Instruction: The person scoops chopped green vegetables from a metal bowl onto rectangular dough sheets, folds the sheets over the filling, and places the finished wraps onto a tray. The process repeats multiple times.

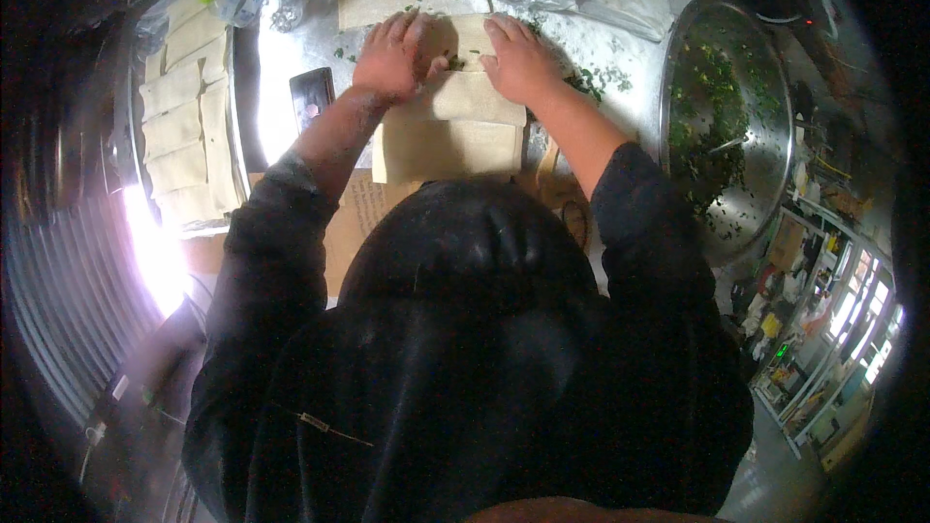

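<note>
Thumbs spread from fingers, my left hand (389, 60) and right hand (523, 63) flanked a pale sheet (450, 97) near scattered greens (588, 84).

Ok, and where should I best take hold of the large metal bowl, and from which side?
Probably the metal bowl is best gripped by its round rim, coming from its left, the side nearest the right hand. The rim shows bare there, while chopped greens lie inside.
</note>
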`<state>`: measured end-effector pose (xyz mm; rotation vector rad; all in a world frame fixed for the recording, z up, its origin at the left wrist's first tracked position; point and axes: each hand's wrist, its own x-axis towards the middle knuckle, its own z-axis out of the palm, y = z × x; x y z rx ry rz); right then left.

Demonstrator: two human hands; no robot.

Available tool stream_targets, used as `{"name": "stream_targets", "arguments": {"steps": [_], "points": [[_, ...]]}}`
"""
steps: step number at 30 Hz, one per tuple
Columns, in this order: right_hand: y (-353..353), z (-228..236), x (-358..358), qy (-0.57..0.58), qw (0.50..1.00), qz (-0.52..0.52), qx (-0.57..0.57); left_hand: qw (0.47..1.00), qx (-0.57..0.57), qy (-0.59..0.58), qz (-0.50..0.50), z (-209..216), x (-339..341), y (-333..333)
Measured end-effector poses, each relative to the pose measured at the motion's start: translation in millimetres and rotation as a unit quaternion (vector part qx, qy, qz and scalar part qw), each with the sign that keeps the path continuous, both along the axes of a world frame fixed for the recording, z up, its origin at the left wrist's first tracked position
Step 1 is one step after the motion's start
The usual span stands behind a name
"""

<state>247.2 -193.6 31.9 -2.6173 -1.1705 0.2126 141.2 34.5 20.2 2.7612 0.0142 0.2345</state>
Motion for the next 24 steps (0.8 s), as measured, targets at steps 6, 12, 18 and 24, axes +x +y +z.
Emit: {"name": "stream_targets", "arguments": {"steps": [6, 12, 18, 24], "points": [[16.7, -8.7, 31.1, 0.017, 0.999, -0.026, -0.015, 0.987, 0.067, 0.144, 0.011, 4.2, 28.8, 21.9], [22.9, -2.5, 33.3, -0.064, 0.998, -0.012, -0.006, 0.988, 0.095, 0.123, 0.014, 14.9, 29.8, 18.3], [-3.4, 32.6, 9.7, -0.010, 0.998, 0.041, -0.046, 0.998, 0.030, 0.041, -0.021, 34.0, -11.6, 22.4], [-48.0, 39.8, -66.8, 0.046, 0.991, 0.123, -0.012, 0.990, -0.029, 0.051, -0.131, 44.7, -86.8, -3.9]]}}
